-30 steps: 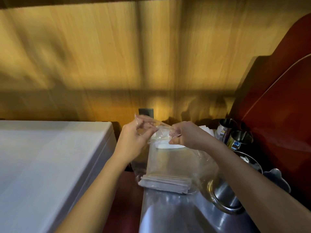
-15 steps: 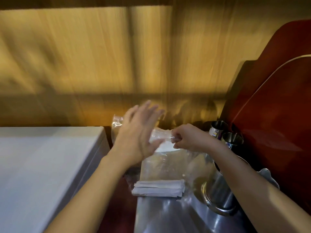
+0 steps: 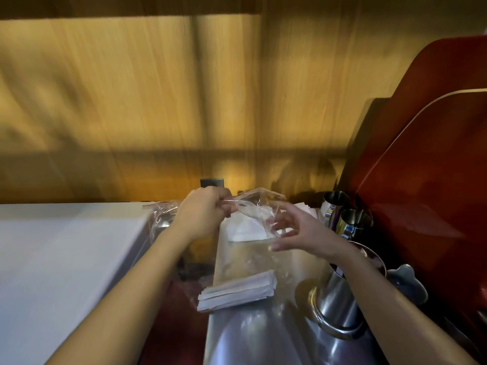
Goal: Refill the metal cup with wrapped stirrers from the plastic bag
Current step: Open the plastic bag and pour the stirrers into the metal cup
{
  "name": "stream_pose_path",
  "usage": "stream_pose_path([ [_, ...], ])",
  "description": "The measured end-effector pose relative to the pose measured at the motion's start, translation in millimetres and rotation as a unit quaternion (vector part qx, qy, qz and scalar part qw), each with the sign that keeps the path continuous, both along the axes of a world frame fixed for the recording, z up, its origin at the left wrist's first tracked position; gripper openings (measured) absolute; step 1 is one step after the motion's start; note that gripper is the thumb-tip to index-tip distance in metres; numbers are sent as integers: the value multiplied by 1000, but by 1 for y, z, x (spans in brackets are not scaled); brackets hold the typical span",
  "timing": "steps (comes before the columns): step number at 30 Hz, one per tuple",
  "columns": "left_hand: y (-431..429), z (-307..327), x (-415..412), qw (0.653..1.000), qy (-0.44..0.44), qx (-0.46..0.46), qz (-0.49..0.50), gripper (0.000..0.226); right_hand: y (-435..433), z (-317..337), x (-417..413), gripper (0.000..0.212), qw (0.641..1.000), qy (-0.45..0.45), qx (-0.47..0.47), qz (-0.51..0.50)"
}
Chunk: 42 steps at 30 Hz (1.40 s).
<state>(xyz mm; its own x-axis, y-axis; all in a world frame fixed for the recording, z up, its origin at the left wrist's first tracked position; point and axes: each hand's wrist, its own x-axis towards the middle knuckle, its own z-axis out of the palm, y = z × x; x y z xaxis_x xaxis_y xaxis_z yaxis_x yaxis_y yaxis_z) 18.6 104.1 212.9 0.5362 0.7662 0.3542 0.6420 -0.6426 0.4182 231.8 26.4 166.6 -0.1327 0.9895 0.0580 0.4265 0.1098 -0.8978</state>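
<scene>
Since half a second ago my left hand [image 3: 203, 216] has clenched onto the plastic bag's [image 3: 253, 248] top edge, while my right hand [image 3: 297, 233] has let go and hovers just beside it, fingers spread. Hanging over the steel counter [image 3: 250, 335], the bag holds wrapped stirrers [image 3: 237, 291] at its bottom. Just right stands the metal cup [image 3: 340, 301].

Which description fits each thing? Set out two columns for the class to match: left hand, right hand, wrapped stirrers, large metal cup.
1 left hand
2 right hand
3 wrapped stirrers
4 large metal cup

a lying at the bag's bottom
b fingers spread open
c standing under the right forearm
d pinching the bag's top edge

Pairs: 1-d, 2-b, 3-a, 4-c
</scene>
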Motion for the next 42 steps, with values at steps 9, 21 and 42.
stream_pose_path([
  [9,-12,9,7,990,65,111,50,81,0,-23,-8,17,984,-90,80,-132],
  [21,-45,33,67,832,302,429,-180,48,-5,-19,-9,28,985,-87,86,-119],
  [42,-1,115,45,960,116,254,-13,16,-13,-40,20,30,982,-8,41,-183],
])
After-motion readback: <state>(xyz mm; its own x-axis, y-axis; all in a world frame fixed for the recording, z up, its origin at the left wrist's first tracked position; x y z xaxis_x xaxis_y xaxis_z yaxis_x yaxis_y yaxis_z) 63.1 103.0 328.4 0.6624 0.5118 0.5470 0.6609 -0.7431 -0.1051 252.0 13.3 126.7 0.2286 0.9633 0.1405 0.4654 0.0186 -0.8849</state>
